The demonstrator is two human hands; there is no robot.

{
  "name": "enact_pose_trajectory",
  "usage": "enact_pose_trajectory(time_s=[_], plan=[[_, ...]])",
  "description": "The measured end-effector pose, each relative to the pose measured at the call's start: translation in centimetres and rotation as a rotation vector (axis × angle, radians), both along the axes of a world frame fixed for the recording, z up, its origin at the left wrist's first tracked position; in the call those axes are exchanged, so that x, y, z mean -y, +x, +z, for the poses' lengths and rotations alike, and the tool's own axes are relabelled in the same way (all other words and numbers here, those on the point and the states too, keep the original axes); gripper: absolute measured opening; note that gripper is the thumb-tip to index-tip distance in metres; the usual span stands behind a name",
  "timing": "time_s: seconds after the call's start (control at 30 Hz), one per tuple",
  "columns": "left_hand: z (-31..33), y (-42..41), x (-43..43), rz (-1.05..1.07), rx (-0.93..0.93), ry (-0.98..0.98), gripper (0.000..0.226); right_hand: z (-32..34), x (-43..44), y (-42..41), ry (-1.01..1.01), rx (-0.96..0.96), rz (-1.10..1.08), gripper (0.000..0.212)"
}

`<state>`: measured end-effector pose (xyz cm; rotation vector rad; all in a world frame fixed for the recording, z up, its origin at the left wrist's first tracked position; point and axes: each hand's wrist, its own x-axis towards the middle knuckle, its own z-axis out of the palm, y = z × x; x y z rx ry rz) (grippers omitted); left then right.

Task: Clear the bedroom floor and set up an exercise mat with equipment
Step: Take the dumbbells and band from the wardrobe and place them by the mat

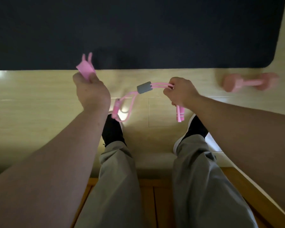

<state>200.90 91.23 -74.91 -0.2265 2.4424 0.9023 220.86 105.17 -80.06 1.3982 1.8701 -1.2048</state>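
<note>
Both hands are closed around a pink resistance band (130,99): left hand (91,92) grips a flat pink strap end, right hand (181,92) pinches the tubes beside the grey sleeve (144,87). Right of that grip, a pink dumbbell (250,83) lies on the floor; beyond both, the dark mat (138,30).

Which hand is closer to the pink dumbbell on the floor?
Right. The right hand grips the pink resistance band just left of the pink dumbbell. The left hand holds a pink strap much farther left.
</note>
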Motion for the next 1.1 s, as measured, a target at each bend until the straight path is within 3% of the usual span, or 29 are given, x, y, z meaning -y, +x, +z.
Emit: enact_pose_trajectory(time_s=[0.07, 0.17, 0.33, 0.6, 1.1], plan=[[-0.6, -1.0, 1.2, 0.057, -0.051, 0.017, 0.05, -1.0, -0.4, 0.4, 0.021, 0.064, 0.006, 0.013], [-0.3, -1.4, 2.3, 0.073, -0.032, -0.008, 0.042, -2.1, -1.1, 1.1, 0.077, 0.106, 0.042, 0.018], [-0.8, -0.4, 3.6, -0.139, -0.063, -0.053, 0.028, -3.1, -3.4, 2.1, 0.21, 0.182, 0.202, 0.022], [-2.4, 2.0, 1.6, -0.446, -0.093, -0.076, 0.027, -4.4, -6.9, 4.4, 0.329, 0.405, 0.291, 0.054], [-4.0, 5.0, -1.1, -0.69, -0.042, -0.077, 0.021, -7.0, -7.1, 9.0, 0.213, 0.617, 0.249, 0.062]])
